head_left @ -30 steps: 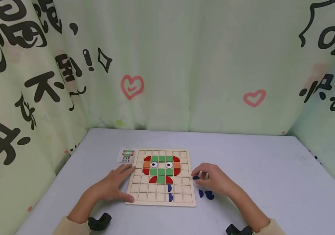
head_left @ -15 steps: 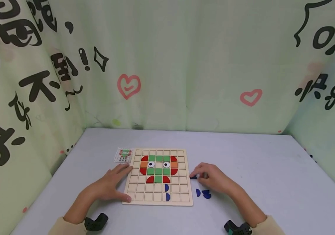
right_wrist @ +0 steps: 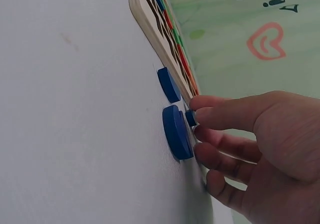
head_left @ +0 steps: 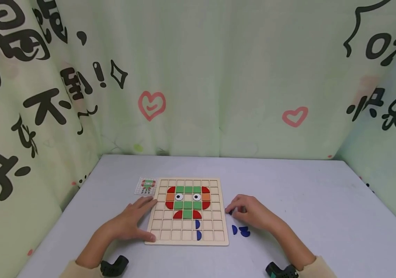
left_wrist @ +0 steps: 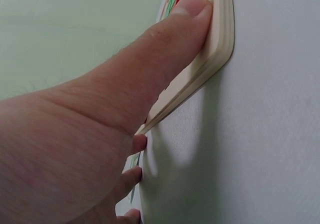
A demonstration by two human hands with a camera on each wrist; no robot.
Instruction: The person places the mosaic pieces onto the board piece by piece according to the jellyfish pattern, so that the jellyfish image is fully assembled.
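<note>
A square wooden grid board [head_left: 177, 225] lies on the table, bearing a figure of green, red and orange pieces with two eye pieces, and two blue half-round pieces below it. My left hand [head_left: 128, 221] rests at its left edge, fingers spread along the side and thumb [left_wrist: 175, 39] pressing on the near corner. Just off the right edge, my right hand [head_left: 251, 210] pinches a small blue piece [right_wrist: 190, 118] between thumb and fingertips, which hide most of it. Several loose blue half-round pieces [right_wrist: 176, 134] lie close beneath that hand.
A small picture card [head_left: 146, 186] showing a similar coloured figure on a grid lies at the board's upper left corner. The white table [head_left: 281, 181] backs onto a pale green curtain [head_left: 191, 77] with black lettering and pink hearts.
The blue piece in my right fingers has turned and shows less than before. My left hand keeps its place on the board. The head view has shifted slightly.
</note>
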